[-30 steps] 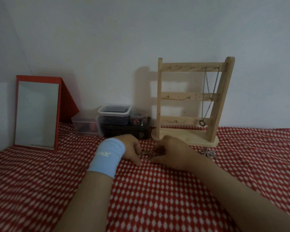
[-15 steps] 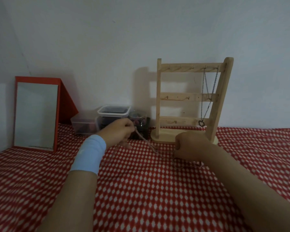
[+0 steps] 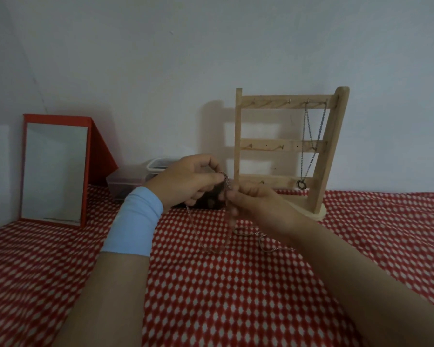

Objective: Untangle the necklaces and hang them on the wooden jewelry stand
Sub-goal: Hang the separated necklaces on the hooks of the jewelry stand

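Above cloth (image 3: 211,296), L hand (image 3: 186,182), R hand (image 3: 257,205) pinch chain (image 3: 227,182) — stand (image 3: 283,146) behind

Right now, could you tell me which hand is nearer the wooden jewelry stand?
Right: the right hand sits by the wooden jewelry stand, at its left post; the left hand is farther left.

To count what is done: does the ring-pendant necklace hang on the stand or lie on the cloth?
Hanging. The necklace runs down from top-bar hooks of the wooden stand; its pendant dangles above the base.
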A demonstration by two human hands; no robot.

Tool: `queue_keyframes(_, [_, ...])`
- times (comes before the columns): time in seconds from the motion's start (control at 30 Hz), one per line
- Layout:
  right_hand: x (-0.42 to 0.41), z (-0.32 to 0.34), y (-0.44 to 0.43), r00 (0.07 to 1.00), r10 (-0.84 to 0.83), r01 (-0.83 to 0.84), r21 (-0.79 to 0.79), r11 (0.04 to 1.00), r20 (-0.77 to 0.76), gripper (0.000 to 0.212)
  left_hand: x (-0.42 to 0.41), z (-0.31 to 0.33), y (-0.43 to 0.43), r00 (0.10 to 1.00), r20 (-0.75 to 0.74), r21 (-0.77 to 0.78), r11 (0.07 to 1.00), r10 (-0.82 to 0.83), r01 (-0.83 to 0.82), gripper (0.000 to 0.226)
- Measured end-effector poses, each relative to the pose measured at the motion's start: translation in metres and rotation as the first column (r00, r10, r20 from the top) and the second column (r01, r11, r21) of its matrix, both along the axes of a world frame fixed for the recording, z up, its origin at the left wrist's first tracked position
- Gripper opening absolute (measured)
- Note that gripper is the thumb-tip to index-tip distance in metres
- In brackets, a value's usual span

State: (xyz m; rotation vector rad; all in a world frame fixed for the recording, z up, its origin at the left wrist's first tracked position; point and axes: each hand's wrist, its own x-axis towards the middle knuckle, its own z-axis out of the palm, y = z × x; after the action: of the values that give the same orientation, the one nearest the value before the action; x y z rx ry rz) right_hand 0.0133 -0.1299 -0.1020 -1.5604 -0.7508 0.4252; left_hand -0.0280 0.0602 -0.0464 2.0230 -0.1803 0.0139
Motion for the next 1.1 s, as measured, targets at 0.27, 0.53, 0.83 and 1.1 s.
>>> queue_keyframes(0.27, [0.035, -0.010, -0.032, 0.957, -0.285, 0.277, -0.123, 0.953, -0.047, 0.027, 0.011, -0.013, 0.025, 0.939, 0.092, 0.235, 0.909, 0.331, -0.344, 0.011])
queue_keyframes(0.53, [0.039, -0.004, -0.044, 0.970, -0.232, 0.241, -0.198, 0.950, 0.065, 0.029, 0.008, -0.013, 0.033, 0.955, -0.038, 0.214, 0.936, 0.295, -0.281, 0.012])
queue_keyframes(0.83, [0.022, 0.008, -0.023, 0.804, -0.143, 0.500, -0.527, 0.687, 0.577, 0.035, 0.012, -0.015, 0.009, 0.991, -0.054, 0.103, 0.988, 0.123, -0.117, 0.011])
queue_keyframes(1.1, [-0.003, 0.009, -0.004, 0.998, 0.057, -0.057, 0.008, 0.998, -0.015, 0.026, 0.011, -0.004, -0.025, 0.991, 0.111, -0.580, 0.814, 0.069, 0.009, 0.016])
